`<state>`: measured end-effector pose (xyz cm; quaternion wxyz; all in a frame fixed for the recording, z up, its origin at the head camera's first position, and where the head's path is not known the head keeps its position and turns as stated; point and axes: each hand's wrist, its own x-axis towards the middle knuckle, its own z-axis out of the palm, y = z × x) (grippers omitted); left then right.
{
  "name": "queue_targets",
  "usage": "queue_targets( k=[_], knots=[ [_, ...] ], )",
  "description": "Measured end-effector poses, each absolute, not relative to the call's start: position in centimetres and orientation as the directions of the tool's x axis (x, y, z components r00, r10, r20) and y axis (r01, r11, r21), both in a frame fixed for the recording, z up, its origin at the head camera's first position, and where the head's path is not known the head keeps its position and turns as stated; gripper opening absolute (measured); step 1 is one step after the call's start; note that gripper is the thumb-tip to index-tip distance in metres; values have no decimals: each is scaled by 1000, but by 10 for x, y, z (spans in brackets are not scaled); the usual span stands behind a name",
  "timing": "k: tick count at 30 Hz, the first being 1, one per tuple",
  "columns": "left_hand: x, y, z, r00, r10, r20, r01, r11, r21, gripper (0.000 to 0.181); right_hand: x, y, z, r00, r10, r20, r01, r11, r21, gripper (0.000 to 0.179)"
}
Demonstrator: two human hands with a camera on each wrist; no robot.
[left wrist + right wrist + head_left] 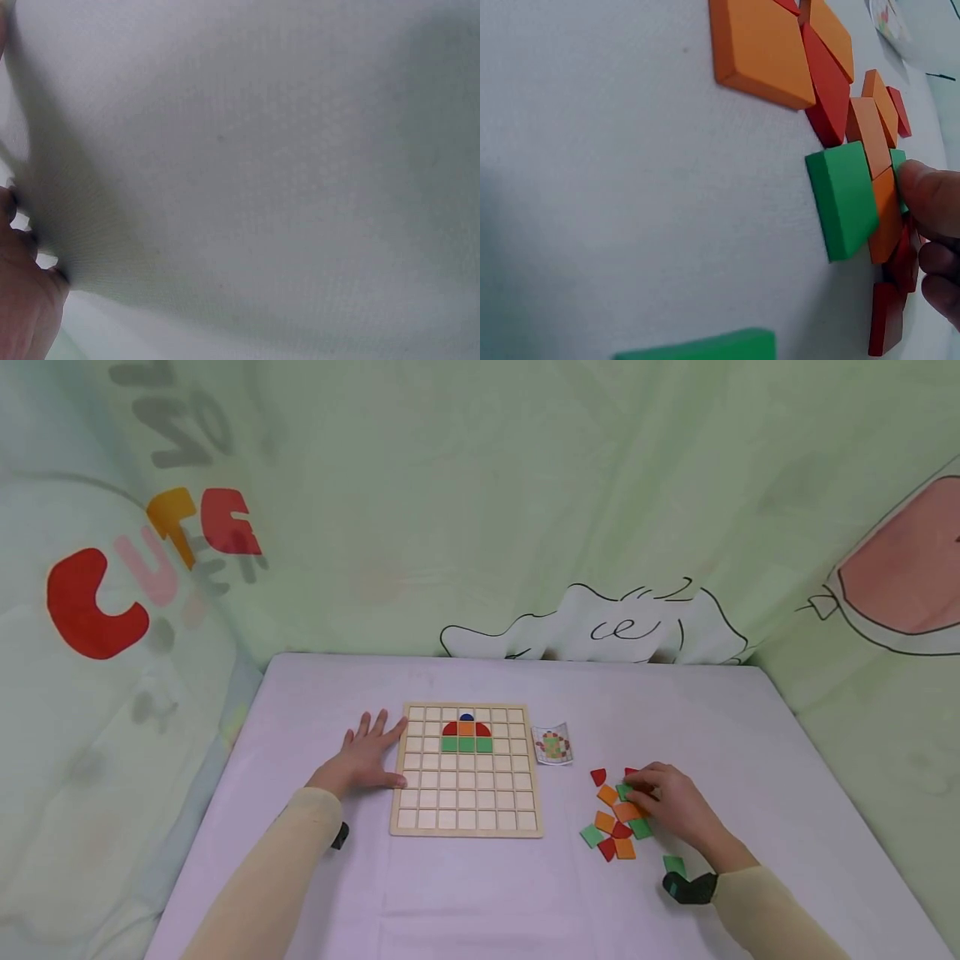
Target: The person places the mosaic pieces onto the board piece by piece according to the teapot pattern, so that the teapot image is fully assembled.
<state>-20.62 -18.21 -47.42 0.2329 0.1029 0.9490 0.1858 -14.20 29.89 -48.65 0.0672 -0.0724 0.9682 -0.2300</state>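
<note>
Pinching a green tile (pixel 624 792) between thumb and curled fingers of the right hand (pixel 672 802), probably by its edges because of its flatness; cannot tell whether lifted. Spreading the left hand (pixel 363 760), fingers apart, against the left edge of the wooden board (pixel 467 781), likely to steady it. Note loose orange tiles (pixel 626 849) and red tiles (pixel 606 850) toward the table's (pixel 480 902) right edge, presumably for easy right-hand reach. Find the board nearer the table's far edge, with the picture card (pixel 552 745) just beside its right edge, perhaps for ready comparison.
</note>
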Motion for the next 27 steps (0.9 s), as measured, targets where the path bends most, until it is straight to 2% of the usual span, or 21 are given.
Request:
queue_targets(
  k=[27],
  knots=[
    [-207,-184,-480,-875,286,-391,106,901,422,106,-150,302,-488,-981,-165,-102,-109,904,-414,32]
  ],
)
